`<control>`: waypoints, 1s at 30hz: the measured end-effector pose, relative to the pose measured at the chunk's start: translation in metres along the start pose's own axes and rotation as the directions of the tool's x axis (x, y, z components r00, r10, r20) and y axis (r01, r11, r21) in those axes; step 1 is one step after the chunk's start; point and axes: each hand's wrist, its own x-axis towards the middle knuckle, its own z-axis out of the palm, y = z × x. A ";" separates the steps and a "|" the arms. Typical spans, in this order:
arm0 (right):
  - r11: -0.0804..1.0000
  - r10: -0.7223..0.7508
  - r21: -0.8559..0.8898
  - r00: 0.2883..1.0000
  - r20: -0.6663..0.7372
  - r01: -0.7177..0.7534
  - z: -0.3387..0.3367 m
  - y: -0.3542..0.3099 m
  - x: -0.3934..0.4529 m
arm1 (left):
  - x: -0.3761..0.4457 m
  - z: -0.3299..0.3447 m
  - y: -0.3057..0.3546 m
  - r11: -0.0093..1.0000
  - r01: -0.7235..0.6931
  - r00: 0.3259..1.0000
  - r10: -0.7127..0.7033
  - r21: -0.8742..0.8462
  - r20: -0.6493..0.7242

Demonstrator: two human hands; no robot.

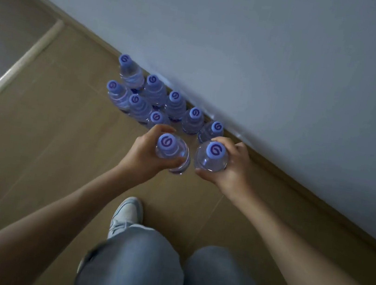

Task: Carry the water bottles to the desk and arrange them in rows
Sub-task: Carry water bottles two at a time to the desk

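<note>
Plastic bottles [172,153] [211,157], bases hidden, gripped one per left hand [146,154] and right hand [232,167].

10 bottles [154,89] total: 8 on floor [51,122], 2 in hands, one each. 2 hands. 1 shoe [127,215] visible.

Floor bottle [157,118] at 12 o'clock of left hand [142,154]: body hidden behind fingers, cap only | held bottles [213,157]: lower bodies hidden by palms | forearms: cut off at 6 o'clock edge | jeans [139,264]: blurred, cropped | shoe [127,215]: heel hidden by jeans
</note>
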 end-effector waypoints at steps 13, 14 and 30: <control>0.946 -0.312 -0.008 0.919 0.241 0.324 -0.155 -0.424 -0.084 | -0.187 -0.310 0.301 0.981 -0.037 0.980 -0.002 -0.191 -0.200; 0.936 -0.339 -0.001 0.906 0.254 0.351 -0.160 -0.452 -0.088 | -0.197 -0.333 0.316 0.978 -0.044 0.974 -0.004 -0.206 -0.227; 0.743 -0.660 0.209 0.643 0.389 0.636 -0.032 -0.881 -0.084 | -0.316 -0.726 0.362 0.973 -0.205 0.667 0.057 -0.110 -0.743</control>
